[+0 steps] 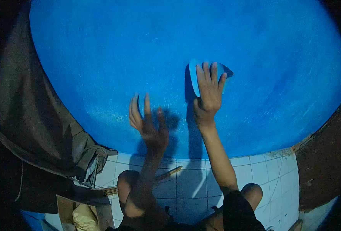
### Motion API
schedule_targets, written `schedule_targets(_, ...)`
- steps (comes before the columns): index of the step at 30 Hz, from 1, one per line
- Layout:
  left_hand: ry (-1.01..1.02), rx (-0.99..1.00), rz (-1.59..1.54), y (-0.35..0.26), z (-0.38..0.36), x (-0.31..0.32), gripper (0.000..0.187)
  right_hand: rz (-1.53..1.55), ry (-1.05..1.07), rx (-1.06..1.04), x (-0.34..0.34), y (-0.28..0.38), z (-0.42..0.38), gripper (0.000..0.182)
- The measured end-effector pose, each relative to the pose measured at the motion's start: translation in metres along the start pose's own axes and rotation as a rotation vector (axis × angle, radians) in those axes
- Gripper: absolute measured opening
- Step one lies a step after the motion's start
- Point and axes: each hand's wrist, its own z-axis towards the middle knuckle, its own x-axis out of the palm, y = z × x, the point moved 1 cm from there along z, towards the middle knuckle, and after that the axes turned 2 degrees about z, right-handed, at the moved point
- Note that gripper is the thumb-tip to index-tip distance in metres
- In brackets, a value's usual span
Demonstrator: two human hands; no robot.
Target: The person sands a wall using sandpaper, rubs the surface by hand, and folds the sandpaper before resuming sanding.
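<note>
My right hand [209,92] lies nearly flat with its fingers pointing up, holding a light blue sheet [193,73] against the blue wall [255,34]. The sheet is thin and stiff-looking, and its edges curl out past both sides of my fingers. A darker corner shows at the right; my palm and fingers hide the middle. Lower and to the left, my left hand [149,123] is open, fingers spread, close to the wall with nothing in it. Pale scuffs and specks mark the paint around it.
White tiles [191,188] cover the floor below the wall, between my knees. A bundle of thin sticks [166,175] lies at the left. Dark cloth [32,104] hangs on the left, above an open cardboard box [65,211] with a yellowish bag [85,217] inside. A brown surface [322,158] stands right.
</note>
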Motion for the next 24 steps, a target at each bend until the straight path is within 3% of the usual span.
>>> schedule_targets(2,0.02,0.015,0.05,0.0,-0.002,0.006,0.049,0.027,0.018,0.0,-0.004,0.005,-0.026,0.057)
schedule_targets(6,0.14,0.068,0.206,-0.006,-0.01,0.015,0.066,0.024,0.203,0.168,-0.003,0.007,-0.14,0.042)
schedule_targets(10,0.273,0.067,0.299,0.001,-0.018,0.012,0.078,0.001,0.132,0.063,-0.004,-0.004,-0.126,0.048)
schedule_targets(14,0.298,0.135,0.307,0.009,-0.016,0.014,0.088,-0.019,-0.043,-0.079,-0.009,-0.013,-0.011,0.044)
schedule_targets(17,0.328,0.136,0.284,0.008,-0.016,0.016,0.095,-0.005,-0.06,-0.077,-0.005,-0.013,0.012,0.047)
schedule_targets(24,0.317,0.164,0.259,0.014,-0.018,0.021,0.103,0.016,0.121,0.105,-0.008,-0.001,-0.116,0.041)
